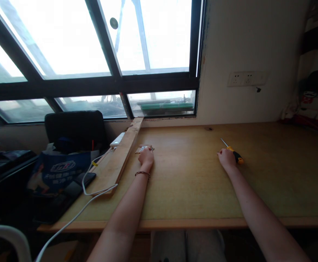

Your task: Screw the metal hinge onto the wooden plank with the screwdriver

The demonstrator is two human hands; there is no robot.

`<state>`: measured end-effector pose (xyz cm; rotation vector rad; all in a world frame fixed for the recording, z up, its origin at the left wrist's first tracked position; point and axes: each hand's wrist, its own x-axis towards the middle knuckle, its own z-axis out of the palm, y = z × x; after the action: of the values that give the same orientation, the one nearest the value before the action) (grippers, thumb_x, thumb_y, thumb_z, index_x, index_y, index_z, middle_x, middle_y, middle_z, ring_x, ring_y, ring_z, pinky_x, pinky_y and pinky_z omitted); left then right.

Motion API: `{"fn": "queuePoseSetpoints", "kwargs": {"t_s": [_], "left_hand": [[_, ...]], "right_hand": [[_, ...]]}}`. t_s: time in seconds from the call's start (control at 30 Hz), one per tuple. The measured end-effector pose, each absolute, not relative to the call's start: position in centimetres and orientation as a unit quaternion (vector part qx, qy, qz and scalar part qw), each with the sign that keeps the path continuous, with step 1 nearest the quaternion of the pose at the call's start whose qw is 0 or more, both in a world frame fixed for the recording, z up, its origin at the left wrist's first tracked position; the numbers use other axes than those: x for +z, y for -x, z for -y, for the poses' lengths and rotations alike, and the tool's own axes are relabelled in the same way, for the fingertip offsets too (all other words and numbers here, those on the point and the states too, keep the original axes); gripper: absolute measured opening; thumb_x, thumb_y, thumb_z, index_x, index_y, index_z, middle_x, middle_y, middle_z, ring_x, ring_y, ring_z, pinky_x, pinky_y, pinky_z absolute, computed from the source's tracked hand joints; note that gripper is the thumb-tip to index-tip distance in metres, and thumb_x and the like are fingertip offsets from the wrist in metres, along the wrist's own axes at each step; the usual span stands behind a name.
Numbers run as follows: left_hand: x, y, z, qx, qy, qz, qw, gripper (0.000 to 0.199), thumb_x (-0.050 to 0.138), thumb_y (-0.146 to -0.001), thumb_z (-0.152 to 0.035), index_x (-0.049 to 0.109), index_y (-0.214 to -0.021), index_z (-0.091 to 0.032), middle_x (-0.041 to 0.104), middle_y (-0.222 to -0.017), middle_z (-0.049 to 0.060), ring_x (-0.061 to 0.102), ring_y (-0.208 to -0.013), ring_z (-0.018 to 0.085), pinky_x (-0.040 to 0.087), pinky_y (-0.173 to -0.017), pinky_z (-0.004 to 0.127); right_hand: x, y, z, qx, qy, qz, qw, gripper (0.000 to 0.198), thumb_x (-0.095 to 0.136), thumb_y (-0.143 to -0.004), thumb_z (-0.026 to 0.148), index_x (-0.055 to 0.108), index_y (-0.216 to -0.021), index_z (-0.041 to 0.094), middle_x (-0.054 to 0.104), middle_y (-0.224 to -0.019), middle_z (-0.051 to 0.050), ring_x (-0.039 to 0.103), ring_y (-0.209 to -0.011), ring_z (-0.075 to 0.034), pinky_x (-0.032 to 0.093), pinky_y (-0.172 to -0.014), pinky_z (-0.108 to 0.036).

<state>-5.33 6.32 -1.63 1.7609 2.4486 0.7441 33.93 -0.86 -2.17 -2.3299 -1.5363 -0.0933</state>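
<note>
The desk (186, 178) has a wide, flat, yellow-brown top that is smooth and a bit shiny, with a straight orange-brown front edge. The left hand (146, 157) is low over it, with its fingers curled in like a loose fist. It is at the near side of a small flat piece (141, 148), which has light and dark bits on it. The hand hides part of this piece, so I cannot tell if the fingers pinch it. A thin brown bracelet (142, 173) goes round the left wrist.

The right hand (226, 159) is well apart from the left one, and its fingers are curled too. Just beside it, on the desk, is a screwdriver (237, 156). It has a thin, straight metal rod and a fat yellow and black handle. The hand covers a bit of the handle, and I cannot tell if it is gripping it.

To the left of the small piece, a long, flat wooden plank (120, 156) runs toward the window (159, 36). A bendy white cord (83, 182) loops over its near end. Beside the plank's far part is a white plastic box (117, 139) with rounded corners.
</note>
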Motion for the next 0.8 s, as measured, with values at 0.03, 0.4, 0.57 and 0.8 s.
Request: {"fn": "queuePoseSetpoints", "kwargs": {"t_s": [0.03,0.4,0.57,0.8], "left_hand": [[-1.64,5.35,-6.34,0.24,-0.567,-0.787,0.019,0.028,0.044,-0.08,-0.035,0.064,-0.096,-0.023,0.065,-0.091,0.011,0.059,-0.091,0.027,0.045,-0.072,0.037],[-1.05,5.18,-6.21,0.22,-0.559,-0.798,0.046,0.024,0.049,-0.078,-0.036,0.065,-0.09,-0.023,0.066,-0.091,0.01,0.06,-0.089,0.026,0.045,-0.07,0.034],[-1.12,5.02,-6.36,0.216,-0.555,-0.802,0.043,0.026,0.048,-0.079,-0.036,0.065,-0.091,-0.022,0.065,-0.092,0.011,0.06,-0.089,0.026,0.045,-0.07,0.035],[-1.48,5.03,-6.69,0.218,-0.553,-0.803,0.041,0.027,0.047,-0.079,-0.037,0.066,-0.092,-0.023,0.066,-0.092,0.011,0.06,-0.088,0.027,0.045,-0.071,0.037]], "right_hand": [[-2.13,-33.89,0.9,-0.034,0.822,0.541,0.172,0.025,0.051,-0.081,0.03,0.066,-0.086,0.01,0.065,-0.085,-0.015,0.061,-0.08,-0.022,0.041,-0.063,-0.028],[-2.17,-33.79,0.92,-0.055,0.828,0.531,0.172,0.032,0.039,-0.084,0.02,0.067,-0.09,0.007,0.065,-0.086,-0.018,0.061,-0.083,-0.023,0.042,-0.066,-0.027],[-2.03,-33.78,0.98,-0.051,0.828,0.53,0.177,0.032,0.038,-0.083,0.02,0.067,-0.09,0.007,0.064,-0.088,-0.019,0.061,-0.084,-0.023,0.042,-0.066,-0.027],[-1.57,-33.63,1.1,-0.029,0.839,0.517,0.168,0.034,0.037,-0.084,0.019,0.067,-0.092,0.007,0.063,-0.092,-0.02,0.061,-0.085,-0.023,0.042,-0.067,-0.027]]}}
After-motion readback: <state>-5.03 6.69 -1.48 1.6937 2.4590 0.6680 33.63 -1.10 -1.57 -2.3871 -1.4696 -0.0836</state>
